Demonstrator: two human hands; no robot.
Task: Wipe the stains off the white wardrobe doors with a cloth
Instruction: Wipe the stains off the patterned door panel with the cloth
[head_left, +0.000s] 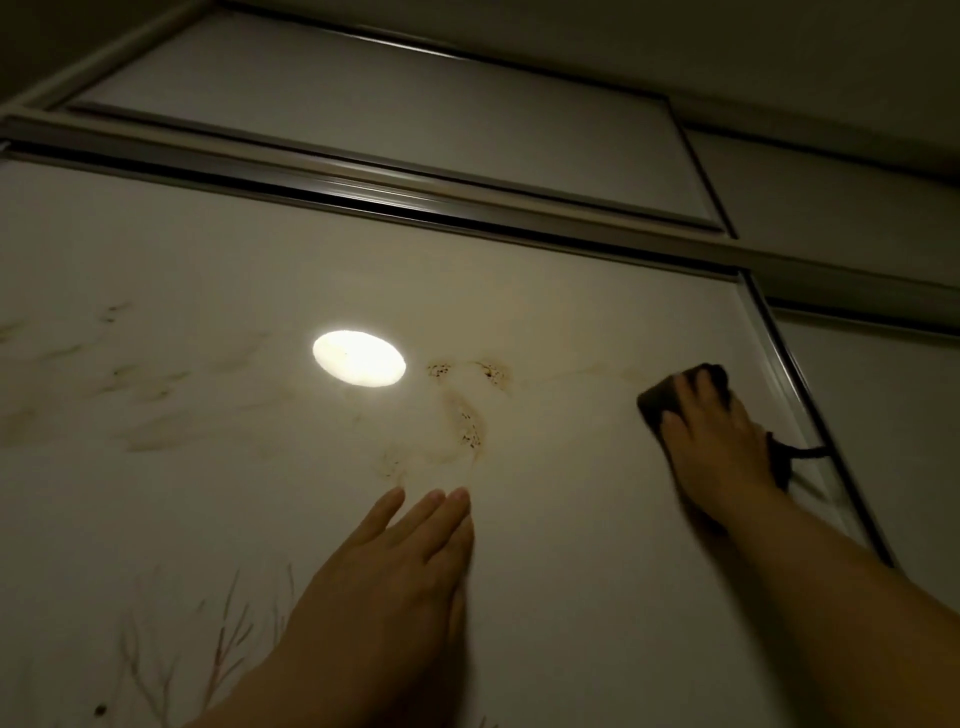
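A white wardrobe door (571, 322) fills the view, seen from below in dim light. Brown speckled stains (470, 415) sit near its middle, with fainter smears (145, 374) to the left. My right hand (722, 436) presses a dark cloth (670, 395) flat against the door near its right edge, fingers spread over it. A dark strap of the cloth hangs by my wrist. My left hand (410, 551) rests flat on the door below the stains, fingers together, holding nothing.
A metal frame strip (810, 410) runs down the door's right edge, and a metal rail (363, 192) crosses above it. Upper cabinet panels (389, 104) lie beyond. A bright light reflection (358, 358) glares on the door. Faint branch drawings (223, 639) mark the lower left.
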